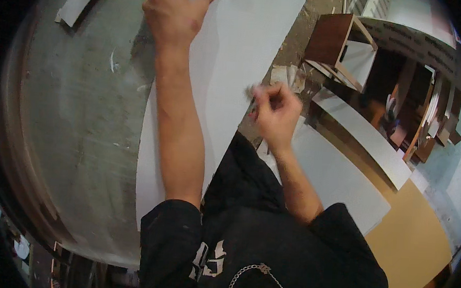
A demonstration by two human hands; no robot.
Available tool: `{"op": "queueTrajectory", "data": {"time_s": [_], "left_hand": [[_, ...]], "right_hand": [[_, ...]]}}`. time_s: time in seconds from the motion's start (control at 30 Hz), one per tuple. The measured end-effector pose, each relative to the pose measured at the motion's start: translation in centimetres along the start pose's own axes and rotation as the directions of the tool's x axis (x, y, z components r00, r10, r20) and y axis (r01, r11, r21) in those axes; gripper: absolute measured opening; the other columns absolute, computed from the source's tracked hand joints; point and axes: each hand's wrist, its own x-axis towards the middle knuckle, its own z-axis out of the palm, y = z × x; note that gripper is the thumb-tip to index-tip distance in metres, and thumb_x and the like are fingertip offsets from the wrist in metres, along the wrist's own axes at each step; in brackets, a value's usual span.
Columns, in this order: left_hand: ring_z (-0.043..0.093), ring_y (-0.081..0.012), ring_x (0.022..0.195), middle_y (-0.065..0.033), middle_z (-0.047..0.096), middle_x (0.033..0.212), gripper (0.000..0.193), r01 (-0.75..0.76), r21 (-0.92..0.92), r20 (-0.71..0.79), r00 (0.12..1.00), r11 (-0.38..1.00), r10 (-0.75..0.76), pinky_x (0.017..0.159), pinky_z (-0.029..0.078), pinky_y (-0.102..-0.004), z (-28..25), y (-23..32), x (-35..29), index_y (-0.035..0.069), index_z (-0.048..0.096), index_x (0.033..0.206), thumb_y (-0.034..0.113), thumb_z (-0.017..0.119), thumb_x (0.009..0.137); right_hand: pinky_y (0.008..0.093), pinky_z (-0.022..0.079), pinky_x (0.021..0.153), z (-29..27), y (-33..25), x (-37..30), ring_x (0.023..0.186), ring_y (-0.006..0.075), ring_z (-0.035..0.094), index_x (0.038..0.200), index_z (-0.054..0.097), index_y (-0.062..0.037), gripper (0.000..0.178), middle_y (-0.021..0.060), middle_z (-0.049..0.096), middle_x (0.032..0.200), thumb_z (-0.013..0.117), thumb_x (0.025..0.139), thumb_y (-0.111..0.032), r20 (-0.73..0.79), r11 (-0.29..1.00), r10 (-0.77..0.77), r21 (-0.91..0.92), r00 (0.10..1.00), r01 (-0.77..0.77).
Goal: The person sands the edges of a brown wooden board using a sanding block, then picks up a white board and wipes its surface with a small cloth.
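A long white panel (231,44) lies slantwise on the grey work table (90,109), in front of my body. At the panel's far left edge, my left hand (175,14) holds it, the thumb resting on its white face; the fingertips are partly cut off by the picture's top. My left forearm stretches over the panel. Just off the panel's right edge, my right hand (279,112) is closed in a pinch. A small, greyish, blurred thing (253,90) shows at its fingertips, too smeared to name.
A white strip (83,0) lies at the table's far left. To the right are a brown wooden box frame (329,39), a narrow white board (363,136), a pale board (339,177) and a tan board (415,234). Several offcuts (438,114) stand at the far right.
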Motion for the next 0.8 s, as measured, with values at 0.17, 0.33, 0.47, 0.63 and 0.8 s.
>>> {"op": "queueTrajectory", "data": {"time_s": [0.17, 0.33, 0.47, 0.63, 0.8], "left_hand": [[0.068, -0.0249, 0.101, -0.0149, 0.071, 0.105, 0.061, -0.032, -0.055, -0.005, 0.999, 0.998, 0.032, 0.088, 0.055, -0.0358, 0.6, 0.9, -0.9, 0.005, 0.059, 0.129, 0.007, 0.084, 0.073], [0.068, -0.0257, 0.104, -0.0164, 0.071, 0.107, 0.061, 0.041, -0.022, 0.02, 0.999, 0.999, -0.04, 0.091, 0.055, -0.0368, -0.4, 1.4, -1.0, 0.005, 0.059, 0.128, 0.008, 0.085, 0.073], [0.068, -0.0259, 0.105, -0.0156, 0.071, 0.108, 0.06, -0.048, -0.07, -0.006, 0.999, 0.996, 0.048, 0.092, 0.054, -0.0371, 0.4, 0.0, 0.0, 0.005, 0.059, 0.127, 0.009, 0.085, 0.073], [0.068, -0.0267, 0.105, -0.0139, 0.072, 0.107, 0.062, -0.03, 0.01, 0.005, 1.0, 0.999, 0.03, 0.092, 0.054, -0.0366, 0.2, 0.6, -0.9, 0.005, 0.058, 0.128, 0.01, 0.085, 0.072], [0.069, -0.0262, 0.103, -0.0146, 0.071, 0.107, 0.06, 0.039, -0.021, 0.019, 0.999, 0.999, -0.038, 0.09, 0.055, -0.037, 0.3, 0.3, -0.2, 0.004, 0.059, 0.126, 0.01, 0.085, 0.073]], "right_hand": [[0.0242, 0.04, 0.054, -0.5, 0.3, 2.1, 0.06, 0.0051, 0.05, 0.072, 0.058, -0.0007, 0.024, 0.0006, 0.058, 0.063, 0.072, 0.088, -0.011, -0.062, 0.998, -0.047, 0.026, 0.997, 0.049], [0.0235, 0.042, 0.056, 0.1, -1.2, 3.1, 0.061, 0.0053, 0.052, 0.072, 0.057, -0.001, 0.023, 0.0003, 0.058, 0.063, 0.072, 0.087, -0.01, -0.04, 0.999, -0.002, 0.041, 0.999, 0.004], [0.0237, 0.041, 0.055, 0.0, 0.2, -0.1, 0.06, 0.0056, 0.051, 0.072, 0.057, -0.0008, 0.023, -0.0001, 0.058, 0.063, 0.072, 0.088, -0.009, -0.033, 0.998, -0.026, 0.049, 0.999, 0.027], [0.0219, 0.041, 0.055, -0.3, -1.4, 4.0, 0.061, 0.0045, 0.051, 0.071, 0.056, -0.0016, 0.024, -0.001, 0.057, 0.064, 0.071, 0.089, -0.009, -0.05, 0.995, 0.001, 0.101, 0.999, 0.004], [0.0217, 0.042, 0.055, -0.3, 0.9, -1.8, 0.06, 0.0045, 0.053, 0.079, 0.059, -0.0017, 0.019, 0.0001, 0.062, 0.07, 0.072, 0.09, -0.009, 0.034, 0.995, 0.061, 0.071, 0.998, -0.063]]}}
